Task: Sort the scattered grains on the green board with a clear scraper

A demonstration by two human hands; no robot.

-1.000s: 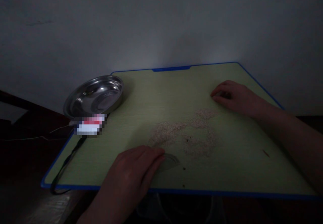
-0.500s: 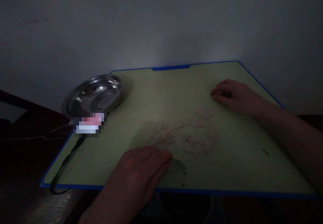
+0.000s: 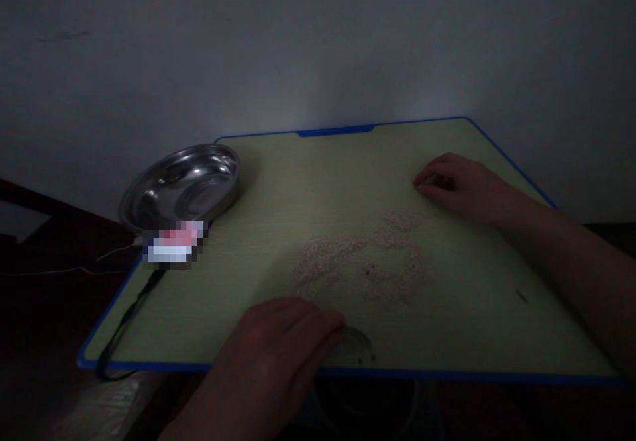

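My left hand (image 3: 281,338) is at the near edge of the green tabletop (image 3: 308,183), fingers pressed together on a clear, round-edged piece (image 3: 355,340) that looks like a lid or disc. Much of that piece is hidden under the fingers. A few small dark specks (image 3: 366,359) lie beside its rim. Beyond this hand, a thin layer of pale grains (image 3: 322,259) is spread out, with a dark speck or two among them. My right hand (image 3: 454,183) rests on the tabletop past the grains, thumb and fingertips pinched together; what is between them, if anything, is too small to tell.
A shiny metal bowl (image 3: 209,186) stands at the left edge, tilted. In front of it lies a blurred-out pink and white object (image 3: 173,242) with a dark strap (image 3: 132,312). A thin brown sliver (image 3: 521,295) lies at right. Below the near edge is a dark round container (image 3: 365,404).
My left hand has slid the clear piece slightly toward the near edge and to the right, and a dark speck has moved with it. My right hand stays in place.
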